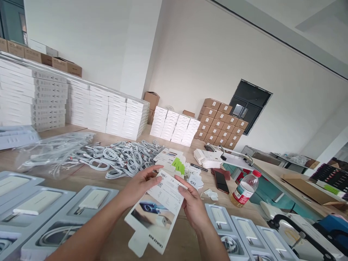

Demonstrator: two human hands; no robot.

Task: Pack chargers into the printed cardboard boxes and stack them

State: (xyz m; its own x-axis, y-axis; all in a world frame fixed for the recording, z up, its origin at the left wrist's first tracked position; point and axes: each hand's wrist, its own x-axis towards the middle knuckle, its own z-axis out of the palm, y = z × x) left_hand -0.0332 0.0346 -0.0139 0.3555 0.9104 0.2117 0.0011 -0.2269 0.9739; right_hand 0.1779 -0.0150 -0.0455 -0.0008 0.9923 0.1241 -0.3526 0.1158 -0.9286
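A flat printed card sleeve (156,214) with a picture of a device and a tab at its lower end is held up over the table. My left hand (144,183) pinches its upper left edge, and my right hand (191,201) grips the upper right edge. Just beyond the hands lie more printed cards (168,156) and a bright green piece (178,165). Open grey trays (92,199) holding white chargers and coiled cables stand at the left, with similar trays (220,216) at the right.
Bundled white cables (130,156) lie behind the hands, beside clear plastic bags (58,150). White box stacks (123,116) line the back. At the right are a phone (221,182), a pen (199,167), a bottle (245,188) and a stack of white cards (208,158).
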